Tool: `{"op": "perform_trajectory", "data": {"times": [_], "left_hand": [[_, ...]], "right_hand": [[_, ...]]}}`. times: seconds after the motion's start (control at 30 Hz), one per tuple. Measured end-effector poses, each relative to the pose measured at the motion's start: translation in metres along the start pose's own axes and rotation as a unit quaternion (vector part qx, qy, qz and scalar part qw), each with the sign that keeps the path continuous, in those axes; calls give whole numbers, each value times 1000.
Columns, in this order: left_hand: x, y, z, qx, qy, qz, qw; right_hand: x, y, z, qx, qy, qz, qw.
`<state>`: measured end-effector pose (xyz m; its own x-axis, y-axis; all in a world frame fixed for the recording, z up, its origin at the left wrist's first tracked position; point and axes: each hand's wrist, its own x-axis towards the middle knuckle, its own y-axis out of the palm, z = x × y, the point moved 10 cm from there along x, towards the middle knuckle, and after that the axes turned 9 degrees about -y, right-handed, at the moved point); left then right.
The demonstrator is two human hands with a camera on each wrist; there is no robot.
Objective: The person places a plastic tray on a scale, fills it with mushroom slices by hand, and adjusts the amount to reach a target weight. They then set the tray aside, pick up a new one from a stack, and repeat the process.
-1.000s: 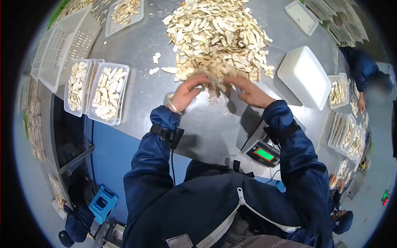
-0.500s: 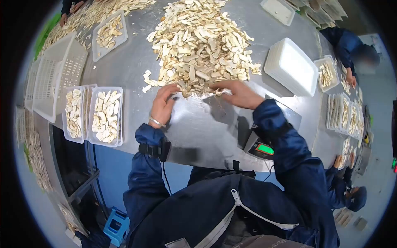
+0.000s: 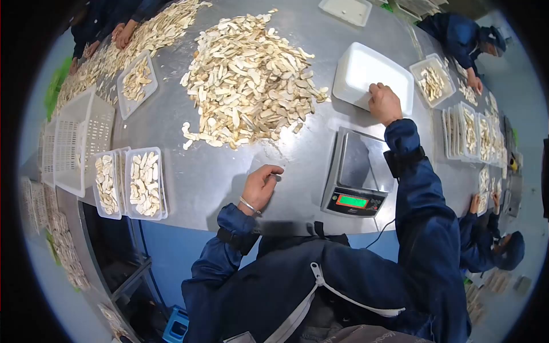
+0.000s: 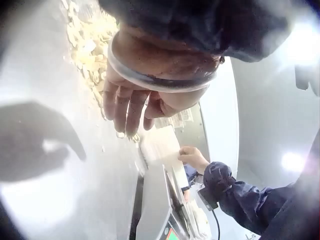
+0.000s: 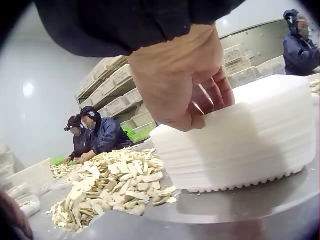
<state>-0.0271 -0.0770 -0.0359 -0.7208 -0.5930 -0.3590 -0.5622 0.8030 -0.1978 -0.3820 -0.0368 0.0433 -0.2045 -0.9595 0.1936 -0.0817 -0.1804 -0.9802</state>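
My right hand (image 3: 386,104) is at the stack of white plastic trays (image 5: 240,145). Its fingers curl over the near edge of the top tray (image 3: 366,71), with the thumb against the outer side, pinching the rim. My left hand (image 3: 259,187), with a bangle at the wrist, hovers near the table's front edge, holding nothing. Its fingers are loosely bent in the left wrist view. Beyond it lies a large heap of sliced mushrooms (image 3: 246,80). Between the two hands stands a digital scale (image 3: 366,163) with a bare metal plate and a lit green display.
Filled trays of slices (image 3: 144,186) stand at the left edge beside a white perforated basket (image 3: 74,154). Another tray (image 3: 137,86) holds slices at the back left. More filled trays (image 3: 472,134) line the right side. Other people work around the table.
Both hands have left the near edge of the mushroom heap. The right moved right onto the white tray stack; the left drew back toward the body. The scale plate has come into full view.
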Motion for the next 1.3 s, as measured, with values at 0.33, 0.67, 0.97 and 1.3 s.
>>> {"op": "perform_trajectory", "data": {"times": [0.33,0.67,0.97,1.3], "left_hand": [[-16,46,-10,7,-7,-6,1000],[-6,114,-20,18,3,16,1000],[71,173,29,-104,-148,113,977],[102,181,39,-158,-159,80,971]], "right_hand": [[8,1,-18,31,-81,92,992],[9,-18,-17,53,-108,76,990],[-4,-36,-32,82,-43,22,995],[-37,-131,-64,145,29,-235,961]]}}
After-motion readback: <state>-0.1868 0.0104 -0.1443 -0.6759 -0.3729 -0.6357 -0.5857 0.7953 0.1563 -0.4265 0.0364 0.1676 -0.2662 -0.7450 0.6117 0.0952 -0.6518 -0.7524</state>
